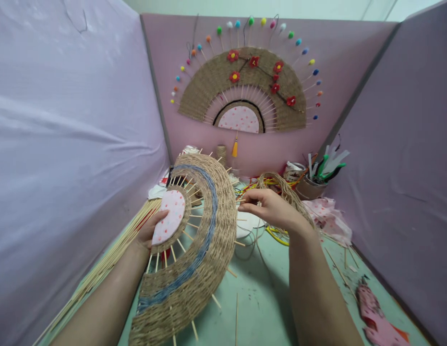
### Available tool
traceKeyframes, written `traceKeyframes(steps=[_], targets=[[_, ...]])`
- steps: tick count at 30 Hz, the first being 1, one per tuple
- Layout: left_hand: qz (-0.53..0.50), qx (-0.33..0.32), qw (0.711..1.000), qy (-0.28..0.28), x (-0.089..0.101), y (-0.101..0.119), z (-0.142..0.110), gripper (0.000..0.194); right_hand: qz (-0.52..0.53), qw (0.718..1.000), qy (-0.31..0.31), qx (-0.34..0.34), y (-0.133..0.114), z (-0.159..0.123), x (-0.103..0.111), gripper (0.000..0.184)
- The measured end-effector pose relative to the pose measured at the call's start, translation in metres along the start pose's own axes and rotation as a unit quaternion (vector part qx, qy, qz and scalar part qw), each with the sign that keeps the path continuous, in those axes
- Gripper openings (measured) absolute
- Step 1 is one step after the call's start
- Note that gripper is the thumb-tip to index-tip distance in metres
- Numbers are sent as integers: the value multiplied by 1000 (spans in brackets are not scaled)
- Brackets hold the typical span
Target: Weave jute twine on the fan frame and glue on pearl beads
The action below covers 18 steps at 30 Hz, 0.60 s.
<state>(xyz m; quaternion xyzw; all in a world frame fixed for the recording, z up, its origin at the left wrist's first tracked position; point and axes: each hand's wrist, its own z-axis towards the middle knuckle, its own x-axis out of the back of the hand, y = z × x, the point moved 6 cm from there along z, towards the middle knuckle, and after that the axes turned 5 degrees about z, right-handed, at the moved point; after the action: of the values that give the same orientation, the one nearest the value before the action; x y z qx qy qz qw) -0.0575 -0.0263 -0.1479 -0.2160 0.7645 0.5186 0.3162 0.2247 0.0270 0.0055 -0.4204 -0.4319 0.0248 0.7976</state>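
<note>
A woven twine fan [223,226] with a blue band and thin wooden sticks poking out of its rim is held up, tilted, before me. My left hand [151,228] grips its flat edge, the thumb lying on the pink dotted half-round centre [173,211]. At the outer rim, my right hand [262,206] has its fingers pinched together by one stick end. A loose strand of twine [259,247] hangs below these fingers; whether they hold the twine or the stick is hard to make out.
A finished fan [245,72] with red flowers and coloured balls hangs on the back wall. Long thin sticks [111,257] lie at left. A tool pot [309,187], twine bundle [290,192], white disc [249,226] and pink cloth [329,221] stand or lie behind and right.
</note>
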Motion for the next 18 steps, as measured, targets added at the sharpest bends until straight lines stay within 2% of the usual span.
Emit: traceKeyframes(steps=[5, 10, 15, 18], targets=[[8, -6, 999, 45, -3, 1, -3, 58, -3, 1000, 20, 17, -1, -2, 8, 10], [9, 1, 996, 93, -5, 1, -6, 59, -12, 998, 57, 38, -7, -1, 12, 9], [9, -2, 997, 82, -1, 3, -5, 55, -39, 986, 157, 32, -10, -4, 24, 25], [33, 20, 997, 61, -2, 1, -5, 56, -50, 981, 185, 37, -12, -7, 29, 27]])
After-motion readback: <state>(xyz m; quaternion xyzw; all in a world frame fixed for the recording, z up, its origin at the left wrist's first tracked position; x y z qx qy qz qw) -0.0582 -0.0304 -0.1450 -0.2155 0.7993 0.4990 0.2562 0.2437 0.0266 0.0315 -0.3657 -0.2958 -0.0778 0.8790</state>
